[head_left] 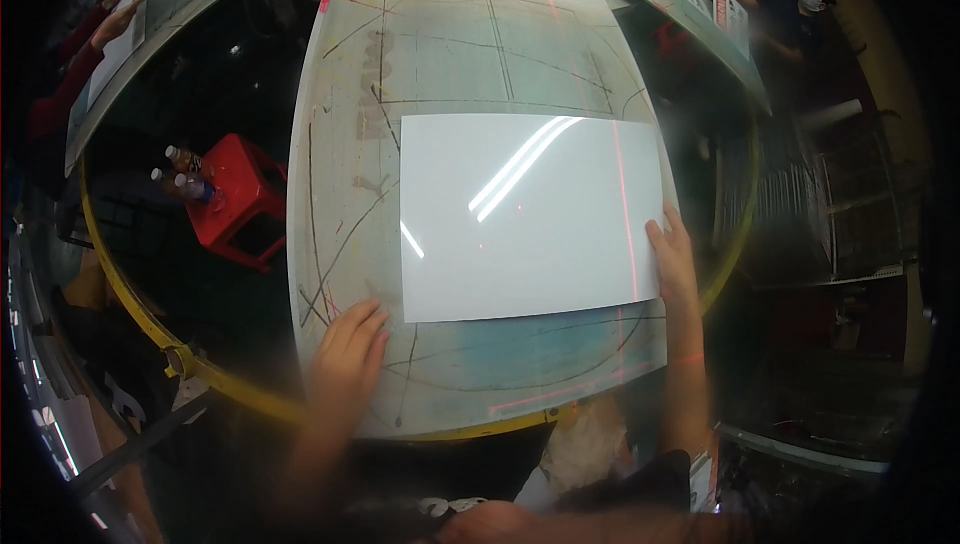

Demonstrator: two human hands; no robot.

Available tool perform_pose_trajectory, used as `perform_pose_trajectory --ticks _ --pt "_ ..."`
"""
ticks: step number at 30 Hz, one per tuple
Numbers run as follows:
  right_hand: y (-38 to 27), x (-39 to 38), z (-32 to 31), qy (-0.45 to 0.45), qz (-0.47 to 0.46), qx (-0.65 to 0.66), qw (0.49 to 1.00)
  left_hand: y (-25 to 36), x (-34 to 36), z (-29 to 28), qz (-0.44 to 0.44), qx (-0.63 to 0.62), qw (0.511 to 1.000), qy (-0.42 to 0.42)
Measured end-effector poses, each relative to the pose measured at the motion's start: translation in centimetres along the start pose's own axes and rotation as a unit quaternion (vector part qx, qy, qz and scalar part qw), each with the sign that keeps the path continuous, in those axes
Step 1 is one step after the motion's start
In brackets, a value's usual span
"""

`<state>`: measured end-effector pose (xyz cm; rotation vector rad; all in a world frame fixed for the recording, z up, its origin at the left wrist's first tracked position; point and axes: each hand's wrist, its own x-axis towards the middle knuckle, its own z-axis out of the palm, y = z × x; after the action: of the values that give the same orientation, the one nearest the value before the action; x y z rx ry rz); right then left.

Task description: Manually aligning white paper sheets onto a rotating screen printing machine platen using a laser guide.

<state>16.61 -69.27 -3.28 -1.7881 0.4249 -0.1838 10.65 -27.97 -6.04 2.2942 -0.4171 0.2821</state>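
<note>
- Left hand (pixel 350 346): fingers close together on a board (pixel 440 64).
- Right of them, I see a white sheet (pixel 530 244).
- Right hand (pixel 676 262): fingers at the sheet's edge; whether pinching, I cannot tell.
- Well left of the fingers: red stool (pixel 243 202), bottles (pixel 187 161).
- Beyond the right fingers: a co-worker (pixel 788 32).

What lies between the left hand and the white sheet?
In the head view, only a narrow strip of the pale board separates the left hand from the white sheet.
</note>
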Motion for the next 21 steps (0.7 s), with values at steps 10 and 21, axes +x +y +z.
perform_pose_trajectory --ticks 10,21 --pt "0.7 0.4 1.9 -0.017 -0.005 0.013 1.000 -0.7 1.0 0.4 -0.004 0.041 0.999 -0.002" --pt "0.7 1.3 3.2 -0.008 0.007 0.000 1.000 -1.9 2.3 0.0 0.019 0.079 0.997 -0.008"
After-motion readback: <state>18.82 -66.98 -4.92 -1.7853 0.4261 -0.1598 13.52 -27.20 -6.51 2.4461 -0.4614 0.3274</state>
